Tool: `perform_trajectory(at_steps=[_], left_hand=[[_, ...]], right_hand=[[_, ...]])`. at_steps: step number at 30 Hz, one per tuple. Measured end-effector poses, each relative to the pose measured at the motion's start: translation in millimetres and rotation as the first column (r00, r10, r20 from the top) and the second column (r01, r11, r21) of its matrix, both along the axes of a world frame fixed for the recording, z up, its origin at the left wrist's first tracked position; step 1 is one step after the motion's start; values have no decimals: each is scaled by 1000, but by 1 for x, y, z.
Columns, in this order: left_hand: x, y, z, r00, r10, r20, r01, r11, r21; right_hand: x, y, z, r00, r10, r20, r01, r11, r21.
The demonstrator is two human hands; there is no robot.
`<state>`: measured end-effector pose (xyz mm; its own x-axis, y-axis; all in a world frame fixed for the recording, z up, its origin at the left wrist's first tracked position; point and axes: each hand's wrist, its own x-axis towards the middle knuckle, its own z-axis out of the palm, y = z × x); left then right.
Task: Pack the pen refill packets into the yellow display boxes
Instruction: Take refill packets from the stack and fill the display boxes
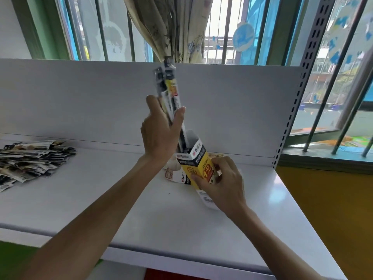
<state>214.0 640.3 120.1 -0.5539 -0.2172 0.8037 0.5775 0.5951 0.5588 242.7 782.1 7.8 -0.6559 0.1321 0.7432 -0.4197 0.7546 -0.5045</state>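
Shelf [141, 215]: white and flat, it carries everything here.
Back panel [80, 102]: a white wall along the shelf's far edge, just behind the hands.
Window [226, 37]: barred, above the panel.
Curtain [171, 27]: gathered and hanging down to the panel's top edge, right behind the top of the bundle.
Post [298, 98]: a grey slotted upright at the panel's right end.
Pile [30, 160]: loose refill packets heaped at the far left of the shelf, well apart from the box.
Bundle [170, 91]: several packets held together, near upright. Their lower ends are inside the box's open top and their upper ends reach the panel's top edge.
Box [199, 164]: yellow, tilted with its open top leaning left and away. I cannot tell whether its base touches the shelf.
Flat box [175, 175]: white card lying on the shelf just behind and left of the box, partly hidden by it.
Left hand [159, 136]: grasps the bundle at mid-length, between thumb and fingers.
Right hand [224, 182]: fingers and thumb curled round the box's lower half, covering part of its print.
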Motion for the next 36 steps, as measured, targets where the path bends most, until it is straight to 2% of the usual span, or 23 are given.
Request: perform_trajectory(at_steps=[1,2,3,5,7,9,11,13,15,18,22,25,26,28,30,31,36], left_hand=[[3,4,-1,996,-67,51,62,995,83],[5,7,-1,993,-94,74,87,992,94],[5,9,-2,993,-80,89,80,997,4],[0,11,-6,990,-34,137,70,960,-271],[-4,7,-6,972,9,235,83,922,-377],[-5,3,-2,944,-86,320,183,941,-286],[-4,2,2,906,-244,347,300,947,-116],[-6,2,11,911,-309,273,320,948,6],[-6,1,21,940,-298,166,299,954,18],[-4,0,24,954,-250,165,279,942,-184],[-8,-2,11,964,-95,247,225,786,-575],[-11,-8,12,871,-173,459,446,668,-596],[-10,-9,13,850,-194,489,487,645,-590],[-10,-6,15,890,-193,412,422,689,-589],[-6,-1,17,943,-133,304,281,806,-520],[-5,1,18,948,-105,300,244,844,-477],[-2,3,17,923,-71,379,252,855,-454]], right_hand=[[0,-1,0,1000,5,7,-5,1000,-18],[0,-1,-1,1000,12,19,-11,1000,-28],[-1,-1,-2,999,19,31,-18,999,-32],[-1,1,-4,998,30,46,-28,999,-45],[-2,5,-5,997,37,67,-31,996,-85],[-3,8,-6,995,35,93,-23,992,-125],[-4,11,-6,993,30,114,-15,991,-135],[-5,11,-6,993,33,116,-18,992,-126],[-4,10,-6,993,38,112,-25,993,-112],[-3,10,-6,993,39,114,-26,994,-110],[-2,13,-5,990,36,137,-19,992,-125],[-1,18,-7,988,31,150,-10,990,-143],[0,19,-7,988,32,153,-10,990,-141],[1,19,-6,988,38,153,-19,993,-120],[2,17,-5,988,46,149,-31,995,-99],[2,16,-4,988,47,147,-33,995,-94],[3,17,-4,987,26,156,-13,996,-86]])
